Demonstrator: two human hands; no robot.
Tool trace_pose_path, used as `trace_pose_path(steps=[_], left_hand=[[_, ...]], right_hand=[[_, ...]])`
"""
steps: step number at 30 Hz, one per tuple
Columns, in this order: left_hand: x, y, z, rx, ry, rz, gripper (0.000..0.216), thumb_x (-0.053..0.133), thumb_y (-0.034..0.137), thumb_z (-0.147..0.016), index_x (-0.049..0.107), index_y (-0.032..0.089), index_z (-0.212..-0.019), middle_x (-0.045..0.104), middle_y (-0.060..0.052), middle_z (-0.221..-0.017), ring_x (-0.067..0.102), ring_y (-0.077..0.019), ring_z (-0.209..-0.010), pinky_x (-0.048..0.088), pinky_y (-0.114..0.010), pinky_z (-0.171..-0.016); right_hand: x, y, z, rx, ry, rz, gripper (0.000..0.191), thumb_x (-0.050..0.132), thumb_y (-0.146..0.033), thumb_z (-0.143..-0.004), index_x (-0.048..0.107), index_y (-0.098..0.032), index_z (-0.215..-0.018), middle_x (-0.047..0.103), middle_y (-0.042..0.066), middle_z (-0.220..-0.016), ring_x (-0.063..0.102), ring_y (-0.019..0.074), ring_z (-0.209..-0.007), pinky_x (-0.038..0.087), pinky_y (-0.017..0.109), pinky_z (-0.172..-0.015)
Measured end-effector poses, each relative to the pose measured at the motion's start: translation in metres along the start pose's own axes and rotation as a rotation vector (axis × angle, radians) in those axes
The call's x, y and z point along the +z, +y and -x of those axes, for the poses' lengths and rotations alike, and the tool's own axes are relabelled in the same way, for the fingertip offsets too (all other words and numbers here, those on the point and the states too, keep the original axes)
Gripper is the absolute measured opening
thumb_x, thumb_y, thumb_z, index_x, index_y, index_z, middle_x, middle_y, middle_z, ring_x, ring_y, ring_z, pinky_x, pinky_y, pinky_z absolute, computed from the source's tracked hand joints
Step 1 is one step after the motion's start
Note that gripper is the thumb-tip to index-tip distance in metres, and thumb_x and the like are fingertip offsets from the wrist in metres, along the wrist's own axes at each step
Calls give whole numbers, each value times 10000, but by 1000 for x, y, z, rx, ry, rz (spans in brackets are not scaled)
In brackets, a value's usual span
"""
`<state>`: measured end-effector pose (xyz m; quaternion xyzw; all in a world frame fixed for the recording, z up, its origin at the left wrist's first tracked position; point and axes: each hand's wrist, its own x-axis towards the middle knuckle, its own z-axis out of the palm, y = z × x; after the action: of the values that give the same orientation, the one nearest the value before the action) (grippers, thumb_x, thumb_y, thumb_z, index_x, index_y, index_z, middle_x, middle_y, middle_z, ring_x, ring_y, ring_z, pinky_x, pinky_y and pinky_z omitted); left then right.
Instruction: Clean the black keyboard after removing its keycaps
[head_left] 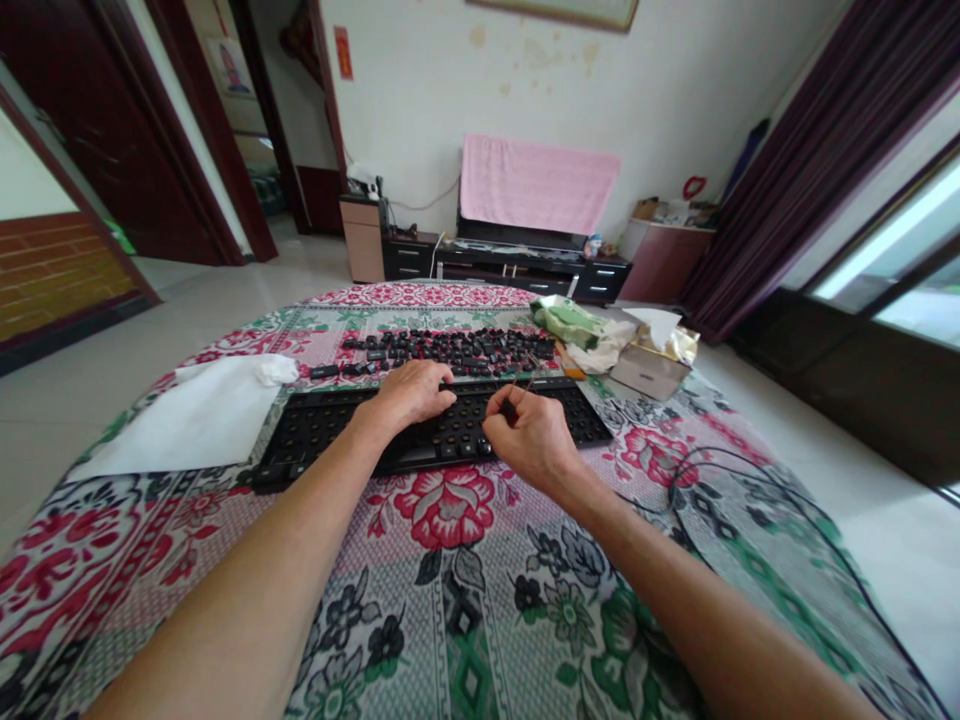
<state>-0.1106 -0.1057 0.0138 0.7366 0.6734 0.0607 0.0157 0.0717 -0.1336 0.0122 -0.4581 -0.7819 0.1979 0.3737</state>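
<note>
Toward the counter's left edge lies one white paper sheet, spread flat. At the middle, my left hand rests open on the single black keyboard, steadying it, I think. Dozens of loose keycaps sit in rows behind. My right hand pinches one thin stick. One tissue box sits to the right.

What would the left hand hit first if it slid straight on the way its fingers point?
Probably the loose keycaps laid in rows just beyond the keyboard that the left hand rests on; its fingers point forward and slightly right, though depth is unclear.
</note>
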Motion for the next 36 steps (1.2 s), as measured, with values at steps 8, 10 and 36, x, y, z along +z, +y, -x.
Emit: trace_pose_path(steps=[8,10,36], left_hand=[[-3,3,1,-17,-6,27,373,492,392,-757,622,258,-1080,668,-41,-1071,596,-226,-1008,459,-312,-827],[-3,3,0,-9,-9,23,363,488,379,-760,627,255,-1072,672,-39,-1060,598,-217,-1001,455,-302,-830],[-3,3,1,0,-2,44,342,493,369,-772,626,238,-1058,672,-62,-1039,598,-227,-989,444,-315,-829]], right_hand=[[7,-1,5,-50,75,-9,82,481,-161,-637,558,-171,-610,486,-39,-502,376,75,-433,291,211,-458],[6,0,4,-21,70,-1,79,488,-166,-635,553,-172,-591,476,-41,-486,378,78,-431,296,214,-461],[-23,32,-13,-179,-488,-202,205,550,-325,-804,611,-142,-876,542,-29,-650,442,68,-556,372,215,-522]])
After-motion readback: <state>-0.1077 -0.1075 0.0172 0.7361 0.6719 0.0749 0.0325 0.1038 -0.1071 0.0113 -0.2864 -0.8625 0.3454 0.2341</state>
